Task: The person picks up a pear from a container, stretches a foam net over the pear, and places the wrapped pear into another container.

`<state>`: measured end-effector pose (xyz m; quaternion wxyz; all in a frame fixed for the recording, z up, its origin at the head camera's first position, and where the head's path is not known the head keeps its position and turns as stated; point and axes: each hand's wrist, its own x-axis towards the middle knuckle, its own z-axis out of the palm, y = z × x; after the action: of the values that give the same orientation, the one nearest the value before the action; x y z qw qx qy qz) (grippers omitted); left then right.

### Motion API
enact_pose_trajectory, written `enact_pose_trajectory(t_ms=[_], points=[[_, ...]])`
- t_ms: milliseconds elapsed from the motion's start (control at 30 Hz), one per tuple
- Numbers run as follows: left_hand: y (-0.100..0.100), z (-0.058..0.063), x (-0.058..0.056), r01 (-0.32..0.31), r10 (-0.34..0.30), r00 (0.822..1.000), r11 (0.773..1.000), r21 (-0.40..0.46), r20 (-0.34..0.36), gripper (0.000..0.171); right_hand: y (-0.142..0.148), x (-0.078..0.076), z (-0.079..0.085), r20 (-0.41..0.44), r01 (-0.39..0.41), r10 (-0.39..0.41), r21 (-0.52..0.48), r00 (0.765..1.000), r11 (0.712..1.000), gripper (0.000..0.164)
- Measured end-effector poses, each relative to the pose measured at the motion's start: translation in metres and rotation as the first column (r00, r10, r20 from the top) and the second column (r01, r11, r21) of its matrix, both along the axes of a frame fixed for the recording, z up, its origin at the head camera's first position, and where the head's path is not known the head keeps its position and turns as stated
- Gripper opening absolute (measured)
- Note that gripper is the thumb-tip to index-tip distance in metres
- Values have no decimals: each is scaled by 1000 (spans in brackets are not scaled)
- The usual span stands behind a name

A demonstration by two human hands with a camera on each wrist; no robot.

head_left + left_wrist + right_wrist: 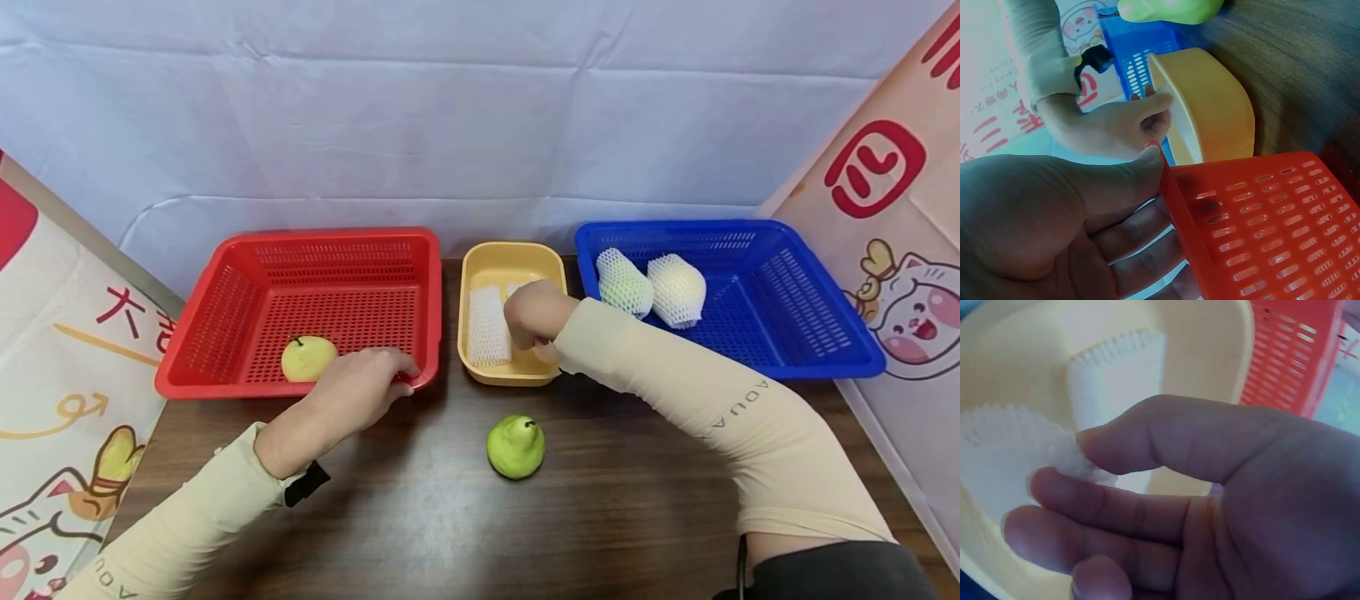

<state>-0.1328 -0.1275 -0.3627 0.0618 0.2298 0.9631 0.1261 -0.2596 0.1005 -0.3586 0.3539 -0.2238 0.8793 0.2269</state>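
Note:
My right hand (537, 312) reaches into the yellow container (510, 379). Thumb and forefinger pinch the edge of a white foam net sleeve (1007, 459), while the other fingers curl beneath. Beside it in the container lies another flattened white foam net (489, 327). At the near right corner of the red basket (345, 304), my left hand (356, 390) grips the rim, its thumb on top and its fingers along the outside. A yellow-green round pear (307, 359) sits in that basket. On the table in front of the container stands a green pear (516, 448), stem up.
To the right, a blue basket (757, 325) holds a green pear in a foam net (624, 283) and a pale yellow fruit in a foam net (677, 292). A white cloth backdrop (420, 125) rises behind the brown wooden table (420, 517), with printed panels on both sides.

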Motion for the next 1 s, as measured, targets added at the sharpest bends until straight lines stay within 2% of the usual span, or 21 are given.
enact_pose_trajectory(t_ms=[100, 200, 433, 600, 700, 1000], points=[[-1, -1, 0, 3, -3, 1000, 1000, 5, -2, 16, 6, 1, 10, 2, 58, -58, -73, 998, 996, 26], [-1, -1, 0, 1, -1, 1000, 1000, 9, 1, 17, 13, 2, 21, -4, 114, -116, -144, 993, 983, 19], [-2, 0, -2, 1, -1, 1000, 1000, 17, 13, 18, 36, 3, 42, -34, 158, -175, -296, 984, 942, 18], [-5, -1, -4, 16, -17, 999, 999, 31, 34, 19, 51, 6, 51, -37, 126, -153, -392, 988, 911, 24], [-7, 0, -5, 25, -28, 998, 998, 49, 54, 20, 59, 10, 55, -42, 109, -144, -458, 989, 882, 23], [-8, 8, -12, 25, -37, 993, 993, 111, 108, 27, 73, 31, 69, -77, 29, -91, -583, 993, 812, 27]])
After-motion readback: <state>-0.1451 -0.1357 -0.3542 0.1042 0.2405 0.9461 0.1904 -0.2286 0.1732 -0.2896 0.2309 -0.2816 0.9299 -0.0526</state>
